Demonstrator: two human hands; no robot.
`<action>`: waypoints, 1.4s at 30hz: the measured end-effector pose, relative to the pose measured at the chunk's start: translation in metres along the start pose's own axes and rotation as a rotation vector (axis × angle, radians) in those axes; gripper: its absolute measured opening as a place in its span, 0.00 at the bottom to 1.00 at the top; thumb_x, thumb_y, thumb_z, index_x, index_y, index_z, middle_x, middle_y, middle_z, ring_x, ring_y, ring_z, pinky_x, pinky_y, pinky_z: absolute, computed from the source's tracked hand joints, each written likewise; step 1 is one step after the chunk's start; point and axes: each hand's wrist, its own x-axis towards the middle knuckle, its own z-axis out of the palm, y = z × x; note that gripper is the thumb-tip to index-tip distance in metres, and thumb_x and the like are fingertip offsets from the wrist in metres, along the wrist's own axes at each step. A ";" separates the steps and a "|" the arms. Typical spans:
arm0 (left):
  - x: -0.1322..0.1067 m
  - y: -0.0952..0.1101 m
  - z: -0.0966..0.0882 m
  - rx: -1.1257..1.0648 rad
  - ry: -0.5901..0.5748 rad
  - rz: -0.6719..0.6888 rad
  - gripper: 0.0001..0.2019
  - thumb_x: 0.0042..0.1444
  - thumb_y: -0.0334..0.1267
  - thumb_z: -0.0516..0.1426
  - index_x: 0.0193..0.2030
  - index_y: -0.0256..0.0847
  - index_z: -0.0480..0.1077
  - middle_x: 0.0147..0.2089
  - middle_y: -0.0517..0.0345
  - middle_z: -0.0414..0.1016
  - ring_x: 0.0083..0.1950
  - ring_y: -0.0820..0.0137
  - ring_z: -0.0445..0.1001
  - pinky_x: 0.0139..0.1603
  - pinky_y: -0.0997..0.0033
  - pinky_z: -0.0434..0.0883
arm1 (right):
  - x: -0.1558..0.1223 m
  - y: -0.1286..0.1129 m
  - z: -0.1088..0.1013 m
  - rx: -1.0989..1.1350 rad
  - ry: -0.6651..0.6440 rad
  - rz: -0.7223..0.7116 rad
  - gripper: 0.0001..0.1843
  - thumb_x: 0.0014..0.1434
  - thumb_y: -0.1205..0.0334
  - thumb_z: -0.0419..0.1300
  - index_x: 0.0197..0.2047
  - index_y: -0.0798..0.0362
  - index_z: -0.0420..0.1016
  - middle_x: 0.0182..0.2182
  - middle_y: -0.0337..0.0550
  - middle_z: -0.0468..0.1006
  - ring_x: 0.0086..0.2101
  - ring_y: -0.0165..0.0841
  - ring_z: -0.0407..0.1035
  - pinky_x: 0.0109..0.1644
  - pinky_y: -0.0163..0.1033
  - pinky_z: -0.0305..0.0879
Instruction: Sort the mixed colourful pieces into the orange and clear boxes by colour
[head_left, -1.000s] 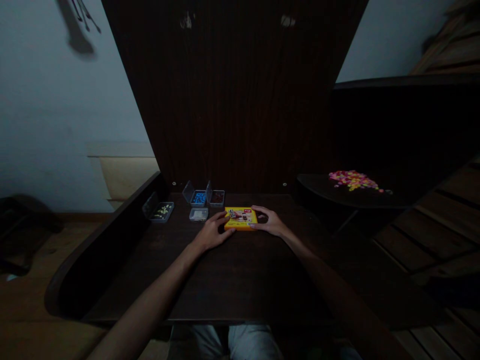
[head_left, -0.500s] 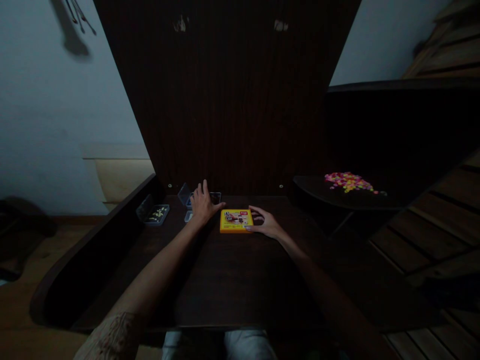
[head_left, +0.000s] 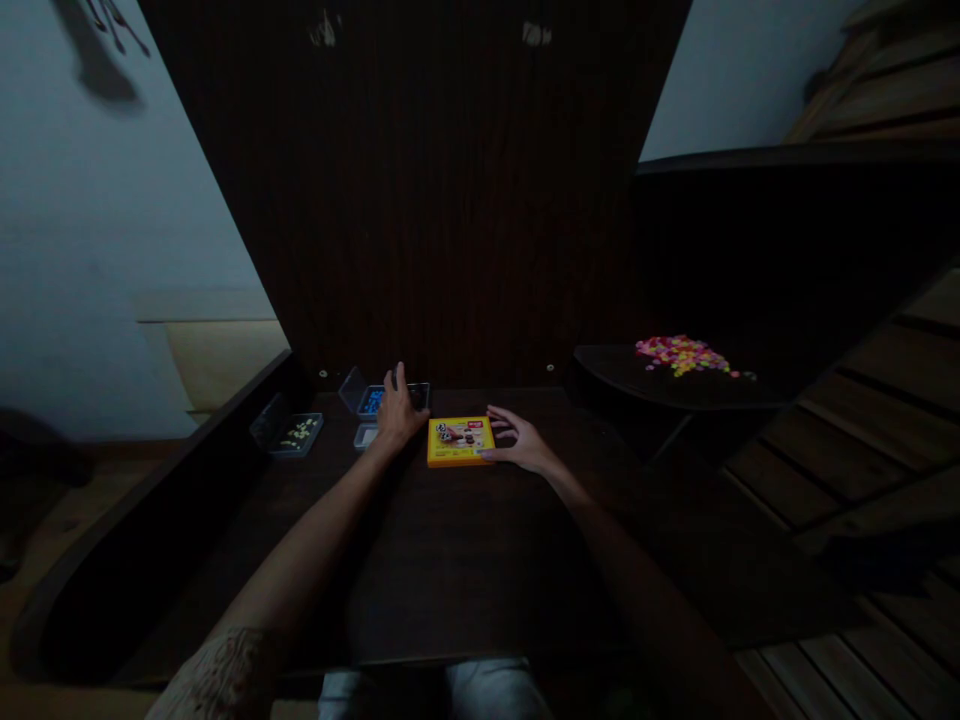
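Note:
A flat yellow box (head_left: 459,441) with small pictures on top lies on the dark wooden table (head_left: 450,560). My right hand (head_left: 516,440) rests against its right edge, fingers curled on the side. My left hand (head_left: 397,411) reaches over the small clear plastic cases behind the box, fingers stretched toward the case with dark pieces (head_left: 417,396). An open case of blue pieces (head_left: 370,400) sits just left of that hand, and a clear shut case (head_left: 365,435) lies near its wrist.
An open case with pale yellow pieces (head_left: 298,434) lies at the table's left rim. A heap of pink and yellow pieces (head_left: 681,355) sits on a dark side shelf to the right. A tall dark wooden panel (head_left: 420,200) stands behind the table. The room is dim.
My left hand left the yellow box's left edge and moved back-left over the small cases. My right hand stayed on the box. The view drifted to the right.

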 end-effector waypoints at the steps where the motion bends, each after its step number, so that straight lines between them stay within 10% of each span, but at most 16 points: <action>1: 0.000 -0.002 0.000 -0.016 0.014 0.012 0.52 0.45 0.37 0.67 0.72 0.38 0.41 0.71 0.31 0.49 0.62 0.42 0.67 0.56 0.50 0.73 | 0.000 0.000 0.000 0.003 0.001 0.003 0.51 0.36 0.57 0.78 0.63 0.48 0.66 0.60 0.53 0.68 0.52 0.43 0.70 0.53 0.50 0.72; 10: -0.010 -0.007 -0.019 -0.199 0.061 0.302 0.49 0.48 0.39 0.64 0.72 0.40 0.41 0.72 0.39 0.46 0.71 0.51 0.55 0.67 0.51 0.63 | -0.001 -0.002 0.000 0.017 0.009 -0.015 0.53 0.36 0.58 0.77 0.65 0.49 0.63 0.61 0.56 0.67 0.56 0.46 0.67 0.55 0.52 0.70; 21: -0.048 0.013 -0.030 -0.355 -0.304 0.711 0.50 0.49 0.37 0.62 0.73 0.39 0.37 0.74 0.41 0.43 0.73 0.52 0.50 0.71 0.49 0.56 | -0.006 -0.006 0.006 -0.032 0.016 -0.068 0.58 0.38 0.55 0.77 0.69 0.47 0.55 0.64 0.58 0.62 0.58 0.46 0.65 0.56 0.52 0.67; 31: -0.050 0.009 -0.011 -0.495 -0.357 0.568 0.53 0.44 0.33 0.62 0.73 0.38 0.36 0.70 0.40 0.56 0.68 0.53 0.61 0.68 0.49 0.62 | -0.010 -0.007 0.012 -0.066 0.059 -0.139 0.52 0.47 0.55 0.71 0.70 0.43 0.50 0.68 0.54 0.56 0.60 0.45 0.61 0.54 0.48 0.68; 42: -0.059 -0.002 -0.010 -0.532 -0.297 0.431 0.32 0.44 0.31 0.56 0.61 0.40 0.65 0.61 0.50 0.71 0.61 0.57 0.70 0.65 0.54 0.65 | -0.014 -0.018 0.016 -0.421 0.067 -0.255 0.38 0.54 0.55 0.65 0.67 0.42 0.59 0.56 0.47 0.70 0.52 0.43 0.64 0.56 0.53 0.64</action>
